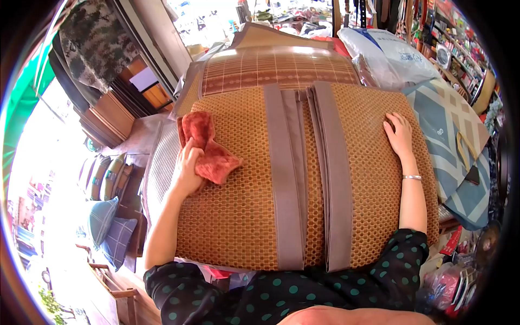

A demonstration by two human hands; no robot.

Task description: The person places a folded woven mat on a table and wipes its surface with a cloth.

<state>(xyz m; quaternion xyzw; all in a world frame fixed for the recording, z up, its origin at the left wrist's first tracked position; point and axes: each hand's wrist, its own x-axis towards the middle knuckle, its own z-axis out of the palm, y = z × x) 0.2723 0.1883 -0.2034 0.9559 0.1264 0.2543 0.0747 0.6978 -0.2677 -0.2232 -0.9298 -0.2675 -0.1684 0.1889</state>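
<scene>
A folded woven mat (233, 216) with grey fabric borders lies in front of me, its two bordered edges meeting near the middle. My left hand (189, 165) is closed around a reddish-brown plush cloth (203, 135), which rests on the mat's left part. On the right part of the mat, my right hand (399, 132) lies with its fingers spread and nothing in it.
Behind is another mat (281, 67) with a checked pattern. A plastic-wrapped package (387, 57) sits at the back right, above a blue-and-beige patterned fabric (452, 135). Cushions (111, 216) stand low on the left. Shelves of goods line the far right.
</scene>
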